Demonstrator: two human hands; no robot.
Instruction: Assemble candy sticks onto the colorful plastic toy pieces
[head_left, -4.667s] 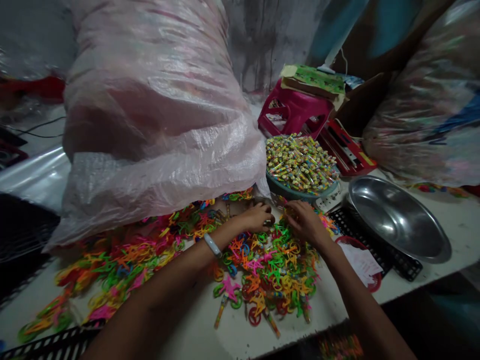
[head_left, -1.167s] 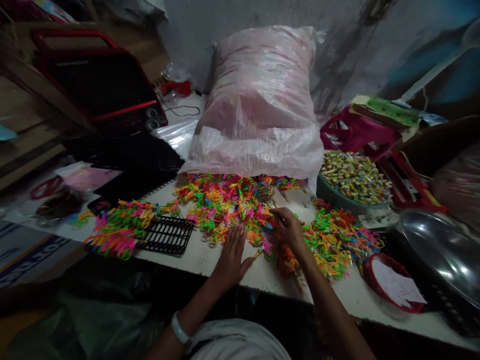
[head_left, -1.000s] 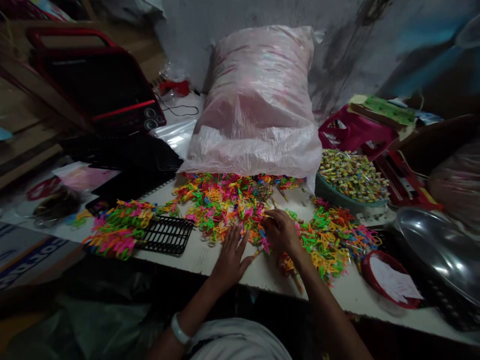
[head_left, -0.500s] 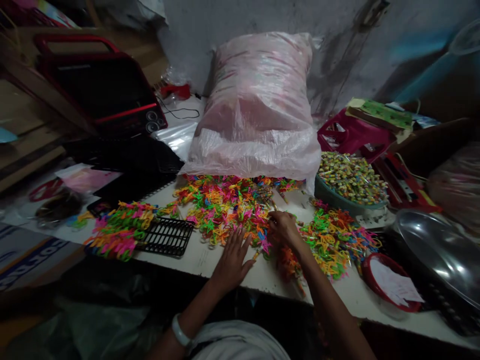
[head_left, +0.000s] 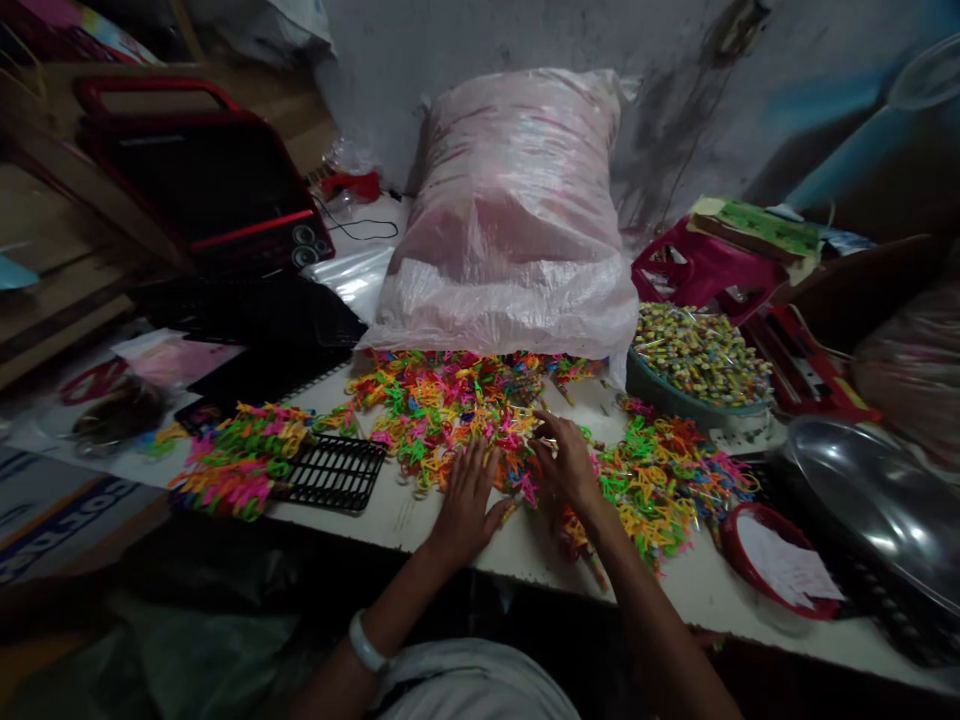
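Note:
My left hand (head_left: 466, 505) lies palm down with its fingers stretched out, their tips at the near edge of a loose pile of small bright plastic pieces (head_left: 427, 405) in pink, orange, green and yellow. A short yellowish stick (head_left: 510, 512) shows beside its thumb. Over the right side of that pile, my right hand (head_left: 568, 465) is curved, with thumb and fingers apart and nothing visible between them. More such pieces (head_left: 649, 480) are heaped to its right. On the left, a black slotted tray (head_left: 337, 472) carries rows of similar coloured pieces (head_left: 240, 460).
A large pinkish plastic sack (head_left: 517, 210) stands behind the pile. At the right are a green basin (head_left: 667, 395) of small wrapped pieces, a red bowl (head_left: 739, 555) with paper and a shiny metal lid (head_left: 877, 500). A red-framed screen with speakers (head_left: 210, 180) stands back left.
My right hand has shifted slightly left and its fingers have spread from a closer pinch. My left hand stays flat in nearly the same place.

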